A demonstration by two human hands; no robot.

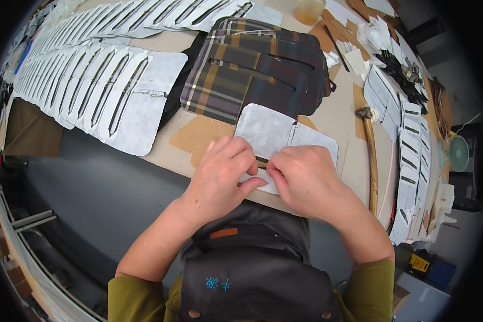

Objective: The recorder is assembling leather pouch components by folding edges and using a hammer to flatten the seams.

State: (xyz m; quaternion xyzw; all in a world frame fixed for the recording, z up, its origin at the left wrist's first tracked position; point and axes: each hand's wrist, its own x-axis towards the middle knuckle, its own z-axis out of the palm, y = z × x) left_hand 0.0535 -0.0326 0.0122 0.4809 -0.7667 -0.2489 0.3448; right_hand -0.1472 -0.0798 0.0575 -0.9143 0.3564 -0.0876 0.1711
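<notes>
A white-backed fabric panel (264,131) with rounded corners lies at the table's front edge, a dark slot showing between my hands. My left hand (220,174) is closed on the panel's near part, with its thumb stretched along the white strip below the slot. Just beside it, my right hand (305,174) pinches the same panel at the slot's right part, fingers bent and thumb pressed in. My fingers hide most of the slot. Beyond the panel lies a stack of plaid fabric panels (220,80) with slits, dark plaid on its right side.
Long rows of overlapping white slotted panels (145,115) cover the table's left and far side. At the right lie a wooden-handled hammer (370,155), more white slotted panels (409,161) and paper scraps (373,35). A jar (308,11) stands at the back. Brown card (206,134) lies under the plaid stack.
</notes>
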